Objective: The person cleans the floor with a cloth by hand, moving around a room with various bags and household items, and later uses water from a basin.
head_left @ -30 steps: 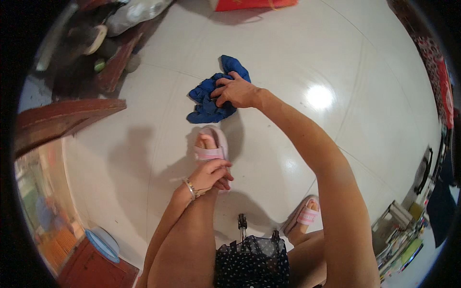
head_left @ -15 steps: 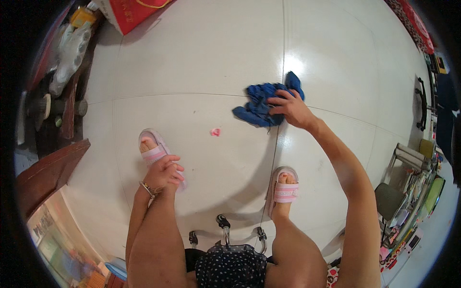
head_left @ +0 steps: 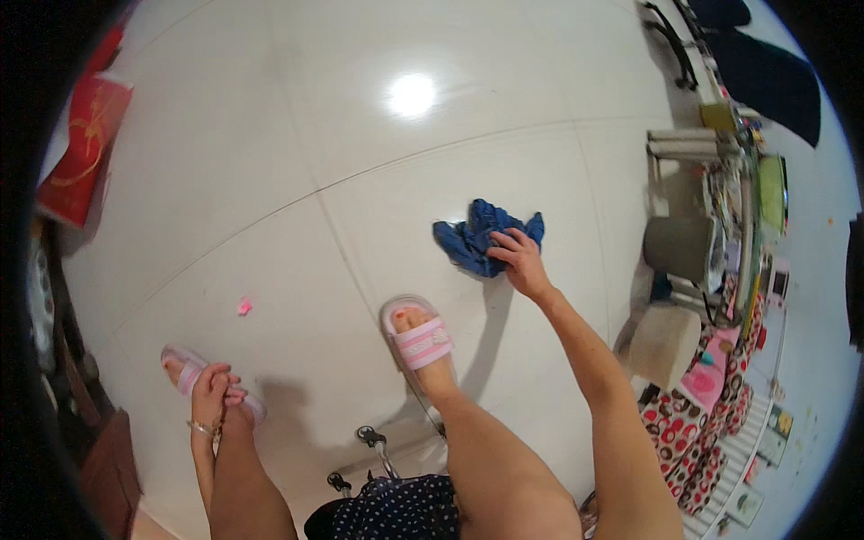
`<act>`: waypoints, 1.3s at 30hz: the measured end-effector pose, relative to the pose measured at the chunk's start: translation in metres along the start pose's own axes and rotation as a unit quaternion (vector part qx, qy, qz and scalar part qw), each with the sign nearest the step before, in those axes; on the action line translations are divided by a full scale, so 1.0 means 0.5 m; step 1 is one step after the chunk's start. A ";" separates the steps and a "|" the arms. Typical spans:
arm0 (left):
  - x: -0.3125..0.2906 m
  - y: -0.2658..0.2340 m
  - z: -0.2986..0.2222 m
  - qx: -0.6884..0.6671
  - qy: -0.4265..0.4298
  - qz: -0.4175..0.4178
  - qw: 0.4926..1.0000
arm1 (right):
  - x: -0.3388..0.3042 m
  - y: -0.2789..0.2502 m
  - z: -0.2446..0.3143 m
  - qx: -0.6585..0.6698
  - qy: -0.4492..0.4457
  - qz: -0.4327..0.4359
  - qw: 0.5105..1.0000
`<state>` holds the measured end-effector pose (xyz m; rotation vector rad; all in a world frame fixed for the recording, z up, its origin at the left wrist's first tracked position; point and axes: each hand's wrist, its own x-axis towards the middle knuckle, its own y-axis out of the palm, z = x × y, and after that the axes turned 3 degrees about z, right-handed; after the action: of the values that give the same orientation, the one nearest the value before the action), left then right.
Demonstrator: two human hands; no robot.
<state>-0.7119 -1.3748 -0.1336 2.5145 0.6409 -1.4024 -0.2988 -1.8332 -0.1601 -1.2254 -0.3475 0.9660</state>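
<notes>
Crumpled on the floor tiles, a dark blue cloth point(head_left: 472, 241) lies ahead of my right foot. My right hand point(head_left: 520, 259) rests on its right part, with fingers bent over the fabric and pressing it against the floor. At the lower left, my left hand point(head_left: 216, 387) is wrapped round my left ankle, just above a pink-and-white striped slipper point(head_left: 186, 372). A matching slipper point(head_left: 419, 340) is on my right foot. A small pink scrap point(head_left: 245, 307) sits on the floor beyond my left foot.
Chair casters point(head_left: 370, 436) stand between my legs. A red paper bag point(head_left: 90, 135) is at the far left. Along the right stand a grey-green bin point(head_left: 677, 247), a beige stool point(head_left: 664, 345) and a bed or seat with dotted fabric point(head_left: 670, 427). A black chair base point(head_left: 673, 45) is at the far right.
My view has turned to the right. My right hand has slid the blue cloth rightward across the floor, farther from the pink scrap. The left hand stays at my ankle.
</notes>
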 end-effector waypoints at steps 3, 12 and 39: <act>0.020 -0.011 0.005 0.007 0.011 -0.008 1.000 | -0.034 -0.009 0.000 -0.003 0.028 -0.004 1.000; 0.023 0.033 0.045 0.004 0.071 -0.039 0.997 | -0.268 0.031 -0.111 0.016 0.148 -0.052 0.988; -0.099 0.060 0.245 -0.065 -0.062 -0.096 0.991 | -0.437 0.038 -0.464 0.424 0.730 -0.338 0.416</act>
<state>-0.8142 -1.4602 -0.1586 2.2959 0.9368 -1.5130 -0.2721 -2.1487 -0.2013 -0.4251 0.9549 -0.8431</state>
